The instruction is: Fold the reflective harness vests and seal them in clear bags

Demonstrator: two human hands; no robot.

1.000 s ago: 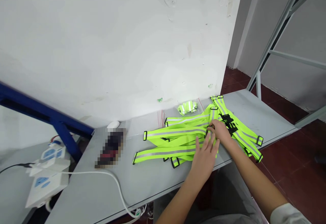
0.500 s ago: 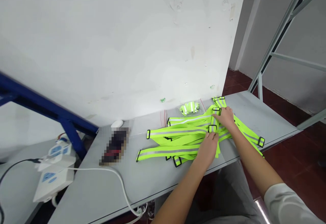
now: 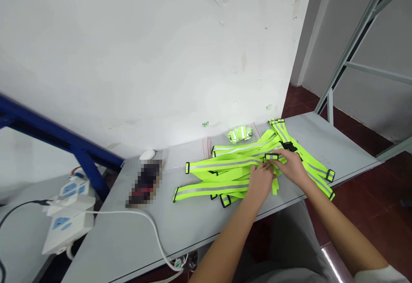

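Kept the left hand point(image 3: 261, 182) low on the yellow-green straps point(image 3: 222, 175), spread beneath both hands on the grey table point(image 3: 128, 240); could not tell whether gripping. Since half a second earlier, brought the right hand point(image 3: 291, 162) down beside it, clamped on a black buckle point(image 3: 271, 156) just beyond the left fingertips. Bared a black clip point(image 3: 289, 146) past the right knuckles. Found a bagged bundle point(image 3: 240, 134) farther off, near the wall point(image 3: 161, 59).

Pixelation obscures a dark object point(image 3: 144, 184); the left grip point(image 3: 260, 183) partly hides the straps point(image 3: 231, 163).
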